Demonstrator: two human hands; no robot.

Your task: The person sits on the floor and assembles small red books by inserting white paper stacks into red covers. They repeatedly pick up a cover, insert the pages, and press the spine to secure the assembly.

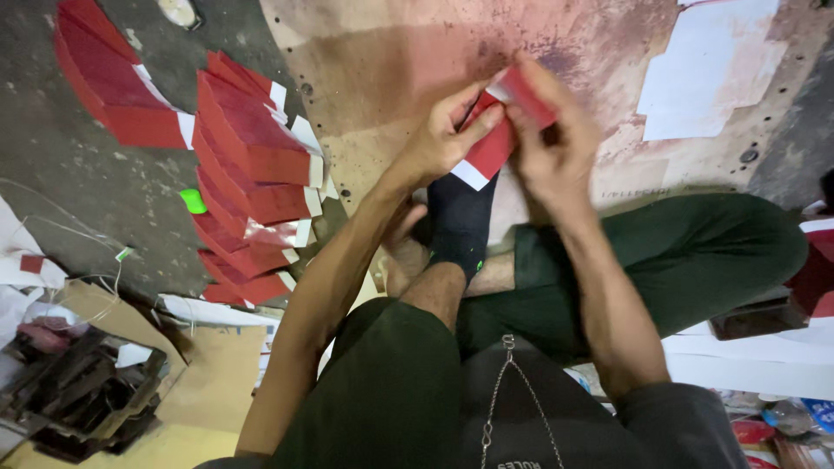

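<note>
Seated cross-legged on the floor (104, 174), dark green trousers and one black sock (459, 221) below the hands. Left hand (439, 139) and right hand (556, 143) raised together over a stained board (391, 61), both sets of fingers (478, 117) pinched shut on one red paper piece with white edges (495, 143), held in the air between them. To the left, fanned stacks of similar red pieces (248, 156) on the floor, beside a small green object (193, 201). White paper sheets (708, 74) upper right on the board.
</note>
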